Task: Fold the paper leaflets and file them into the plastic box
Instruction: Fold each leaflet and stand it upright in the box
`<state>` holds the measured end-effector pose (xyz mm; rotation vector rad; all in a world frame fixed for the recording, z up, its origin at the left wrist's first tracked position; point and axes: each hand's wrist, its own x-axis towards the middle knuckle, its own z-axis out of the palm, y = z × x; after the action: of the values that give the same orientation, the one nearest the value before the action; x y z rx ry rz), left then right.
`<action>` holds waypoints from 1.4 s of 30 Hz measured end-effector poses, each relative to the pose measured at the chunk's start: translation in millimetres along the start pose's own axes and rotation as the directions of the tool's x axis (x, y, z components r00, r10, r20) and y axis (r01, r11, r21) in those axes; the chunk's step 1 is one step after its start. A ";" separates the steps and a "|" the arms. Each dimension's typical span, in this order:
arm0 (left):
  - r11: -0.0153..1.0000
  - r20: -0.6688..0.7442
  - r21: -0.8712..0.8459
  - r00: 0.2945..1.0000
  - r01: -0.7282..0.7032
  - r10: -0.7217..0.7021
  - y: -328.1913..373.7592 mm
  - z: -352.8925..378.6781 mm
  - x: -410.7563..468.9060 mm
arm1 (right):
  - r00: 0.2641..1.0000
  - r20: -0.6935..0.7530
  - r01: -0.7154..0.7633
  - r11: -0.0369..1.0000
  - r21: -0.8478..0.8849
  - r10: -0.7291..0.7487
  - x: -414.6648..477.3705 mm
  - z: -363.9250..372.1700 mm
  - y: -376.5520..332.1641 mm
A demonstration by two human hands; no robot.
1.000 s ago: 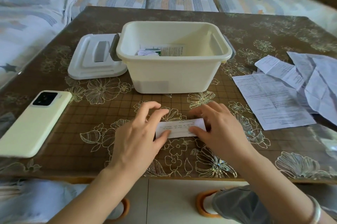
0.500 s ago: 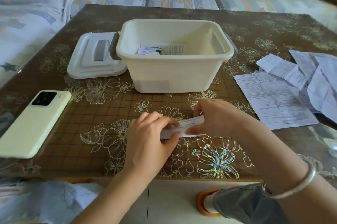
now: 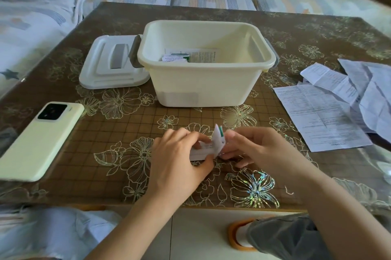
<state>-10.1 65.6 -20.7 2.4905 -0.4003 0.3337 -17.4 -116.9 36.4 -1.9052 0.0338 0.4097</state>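
Both hands are down on the near part of the flowered table (image 3: 88, 166), working one narrow folded leaflet (image 3: 218, 139). The left hand (image 3: 179, 154) curls over its left portion and pinches it against the tabletop. The right hand (image 3: 256, 149) pinches the other end between thumb and fingers and has it bent upright, a green mark showing on the raised flap. Just beyond them stands the cream plastic box (image 3: 207, 88), open, with a few folded leaflets (image 3: 190, 56) on its floor. Its lid (image 3: 110, 67) lies touching the box's left side. Unfolded sheets (image 3: 317, 116) are heaped to the right, and a pale phone (image 3: 40, 141) lies face down to the left.
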 end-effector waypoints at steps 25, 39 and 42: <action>0.950 0.067 -0.310 0.996 -0.035 0.058 -32.0 -36.7 -4.0 | 0.747 -0.020 0.517 0.600 -0.610 -0.665 1.8 15.8 41.3; 0.984 0.058 -0.141 0.992 -0.106 0.115 -29.1 -27.4 -3.7 | 0.913 -0.309 0.081 0.860 -0.503 -0.267 17.8 31.6 16.0; 0.986 0.064 -0.130 0.991 -0.105 0.114 -28.3 -28.2 -4.4 | 0.950 -0.264 0.031 0.888 -0.458 -0.169 21.1 32.7 10.6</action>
<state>-8.2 105.2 -14.2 2.3662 -0.5713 0.2551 -8.5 -87.3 10.4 -2.4052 0.0405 0.0513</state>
